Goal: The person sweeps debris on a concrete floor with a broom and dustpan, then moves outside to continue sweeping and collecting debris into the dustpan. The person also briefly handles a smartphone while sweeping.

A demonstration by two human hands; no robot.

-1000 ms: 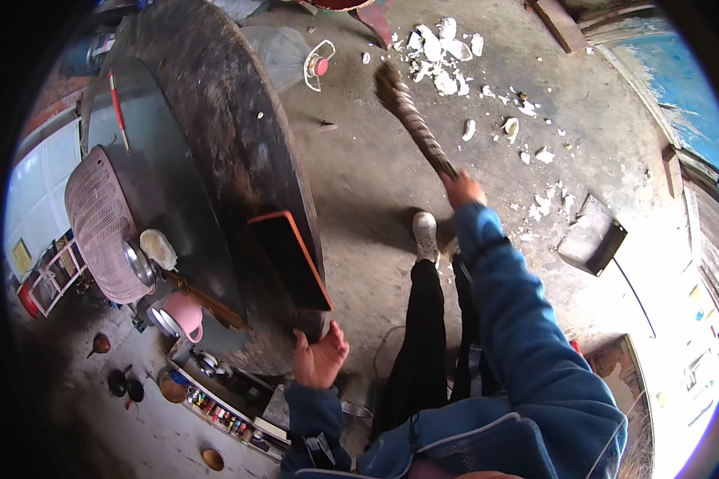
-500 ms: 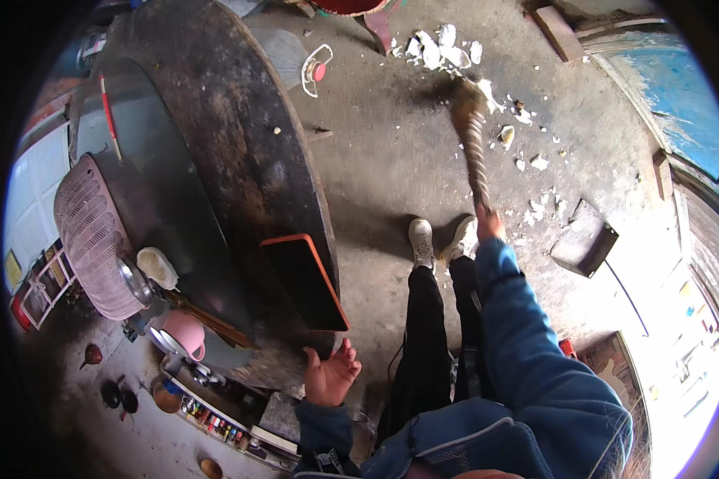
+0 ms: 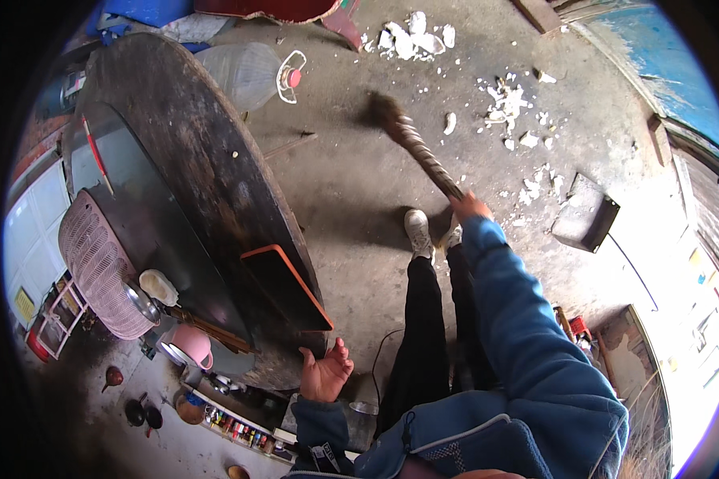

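Note:
My right hand is wrapped around the lower end of a short broom with a twisted, striped handle. Its dark bristle head is low over the concrete floor, left of the white scraps, and slightly blurred. Another heap of white pieces lies farther off. My left hand is empty, palm up with fingers apart, close to the edge of the round dark table. A tablet with an orange case rests on that table near this hand.
A metal dustpan lies on the floor at right. Beyond the table's far edge stands a large clear jug with a red cap. The table holds a pink basket and a pink mug. A blue door is at far right.
My right hand has swung the broom left, its head leaving the white scraps. The scraps by it have shifted. My left hand stays open by the table, and the whole view has moved slightly.

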